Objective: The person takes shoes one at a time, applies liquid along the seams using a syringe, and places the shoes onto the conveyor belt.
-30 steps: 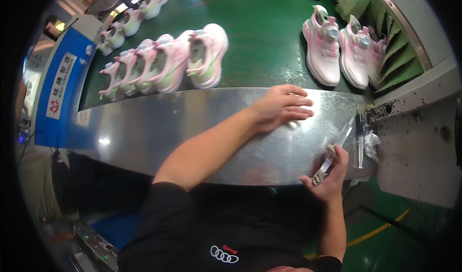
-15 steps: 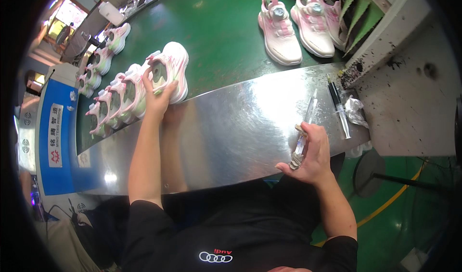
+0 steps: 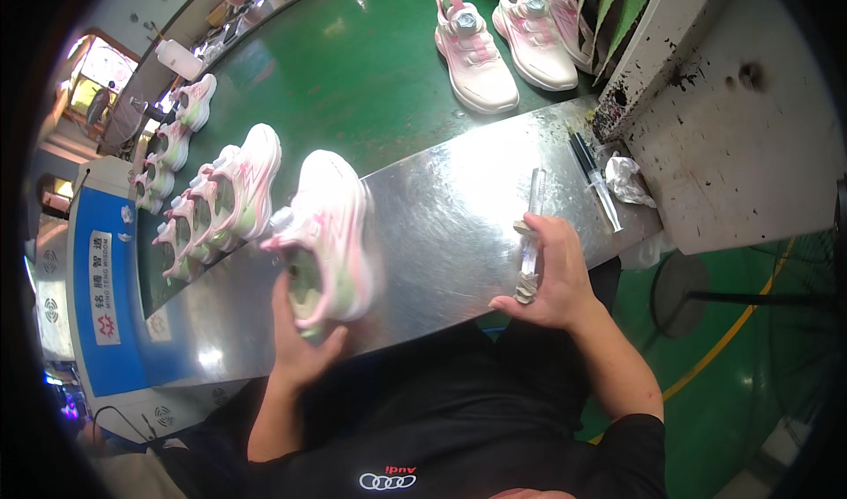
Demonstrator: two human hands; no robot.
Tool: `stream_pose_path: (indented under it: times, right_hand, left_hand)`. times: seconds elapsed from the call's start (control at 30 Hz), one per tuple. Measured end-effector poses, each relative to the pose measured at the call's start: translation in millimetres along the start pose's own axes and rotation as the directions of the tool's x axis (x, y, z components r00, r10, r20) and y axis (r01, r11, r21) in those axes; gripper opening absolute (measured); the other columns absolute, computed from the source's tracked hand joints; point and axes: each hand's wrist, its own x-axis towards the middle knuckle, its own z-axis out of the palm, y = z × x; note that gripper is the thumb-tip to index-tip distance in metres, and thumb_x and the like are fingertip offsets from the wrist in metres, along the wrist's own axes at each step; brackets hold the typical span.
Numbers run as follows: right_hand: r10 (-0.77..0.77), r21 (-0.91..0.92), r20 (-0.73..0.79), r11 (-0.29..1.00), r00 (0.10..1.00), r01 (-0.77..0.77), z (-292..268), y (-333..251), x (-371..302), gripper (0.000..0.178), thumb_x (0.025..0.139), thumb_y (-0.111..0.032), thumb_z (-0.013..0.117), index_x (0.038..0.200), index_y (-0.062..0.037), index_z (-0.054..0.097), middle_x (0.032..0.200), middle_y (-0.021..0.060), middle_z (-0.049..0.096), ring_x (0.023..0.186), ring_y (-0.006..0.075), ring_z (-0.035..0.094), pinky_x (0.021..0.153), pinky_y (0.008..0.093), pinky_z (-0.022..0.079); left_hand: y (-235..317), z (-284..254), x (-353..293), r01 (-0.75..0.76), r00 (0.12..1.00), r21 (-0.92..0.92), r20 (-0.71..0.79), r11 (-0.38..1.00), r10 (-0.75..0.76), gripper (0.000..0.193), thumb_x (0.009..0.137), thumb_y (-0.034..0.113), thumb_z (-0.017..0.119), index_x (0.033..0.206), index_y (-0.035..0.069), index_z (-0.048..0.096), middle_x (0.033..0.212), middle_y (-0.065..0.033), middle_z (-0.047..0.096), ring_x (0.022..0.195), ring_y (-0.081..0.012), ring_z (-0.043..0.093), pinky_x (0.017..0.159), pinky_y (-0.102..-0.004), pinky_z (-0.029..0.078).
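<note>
My left hand (image 3: 302, 347) is closed round the heel of a white, pink and green sneaker (image 3: 333, 201), lifted over the metal ledge with its toe pointing away from me. Some blur lies along the sneaker's sole. My right hand (image 3: 563, 271) grips a clear syringe (image 3: 530, 256) upright, its ends bound with greyish wrapping; its tip points away from me. To the left, a row of similar sneakers (image 3: 258, 177) stands side by side, partly on the green surface.
A shiny metal ledge (image 3: 441, 261) borders the green surface (image 3: 353, 75). A dark-and-clear syringe (image 3: 595, 181) and crumpled white tissue (image 3: 628, 180) lie at its right end. Finished-looking sneakers (image 3: 476, 62) stand at the back right beside a paint-spattered post (image 3: 662, 49). A white bottle (image 3: 179, 60) lies back left.
My left hand has drawn one sneaker out of the row, toward me and slightly right. The right hand with the syringe has shifted a little left; the whole view has also shifted.
</note>
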Motion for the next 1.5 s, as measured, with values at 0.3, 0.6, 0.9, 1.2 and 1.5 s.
stream_pose_path:
  times: [0.3, 0.6, 0.9, 1.2, 1.5]
  right_hand:
    - [0.273, 0.382, 0.246, 0.854, 0.93, -0.352, -25, -15, -30, 0.102, 0.062, -0.052, 0.076, 0.134, 0.0001, 0.026, 0.114, 0.0166, 0.046, 0.105, 0.0268, 0.048, 0.091, 0.0354, 0.038]
    - [0.358, 0.554, 0.381, 0.65, 0.852, -0.521, -34, -35, -30, 0.114, 0.06, -0.053, 0.075, 0.139, 0.0027, 0.015, 0.113, 0.0117, 0.047, 0.104, 0.0223, 0.048, 0.091, 0.0335, 0.036]
    - [0.299, 0.909, 0.327, 0.159, 0.897, -0.384, -42, -75, 17, 0.12, 0.049, -0.066, 0.077, 0.135, -0.0026, 0.022, 0.116, 0.0147, 0.044, 0.097, 0.0193, 0.045, 0.072, 0.0276, 0.036]
    - [-0.008, 0.915, 0.387, -0.123, 0.922, -0.385, -29, -113, 67, 0.066, 0.076, -0.054, 0.059, 0.12, -0.0087, 0.042, 0.092, 0.02, 0.058, 0.072, 0.0261, 0.05, 0.064, 0.0355, 0.034]
    - [-0.113, 0.876, 0.444, -0.152, 0.889, -0.457, -17, -125, 77, 0.077, 0.07, -0.063, 0.062, 0.122, -0.0109, 0.041, 0.096, 0.0228, 0.056, 0.07, 0.0255, 0.047, 0.064, 0.0348, 0.032]
  left_hand:
    - [-81, -31, 132, 0.34, 0.939, -0.483, 0.134, 0.807, -0.316, 0.032, 0.089, 0.018, 0.051, 0.113, -0.003, 0.051, 0.093, -0.0051, 0.052, 0.08, -0.0141, 0.055, 0.069, -0.0231, 0.046]
    - [-43, 3, 159, 0.368, 0.92, -0.656, 0.358, 0.659, -0.157, 0.041, 0.081, 0.024, 0.062, 0.107, -0.003, 0.046, 0.094, -0.0094, 0.057, 0.084, -0.0139, 0.058, 0.073, -0.03, 0.05]
    - [2, 29, 97, 0.091, 0.995, -0.977, 0.096, 0.192, 0.02, 0.062, 0.071, 0.021, 0.072, 0.122, 0.0, 0.043, 0.111, -0.013, 0.056, 0.099, -0.0211, 0.058, 0.085, -0.0349, 0.049]
    - [-2, 17, 77, 0.076, 0.987, -0.95, 0.114, 0.302, 0.109, 0.067, 0.06, 0.013, 0.077, 0.117, 0.005, 0.041, 0.11, -0.0124, 0.053, 0.104, -0.0212, 0.053, 0.088, -0.0352, 0.044]
    - [8, 17, 73, 0.032, 0.965, -0.948, 0.111, 0.316, 0.236, 0.062, 0.057, 0.004, 0.074, 0.113, 0.003, 0.047, 0.108, -0.0153, 0.055, 0.102, -0.0231, 0.055, 0.087, -0.0359, 0.044]
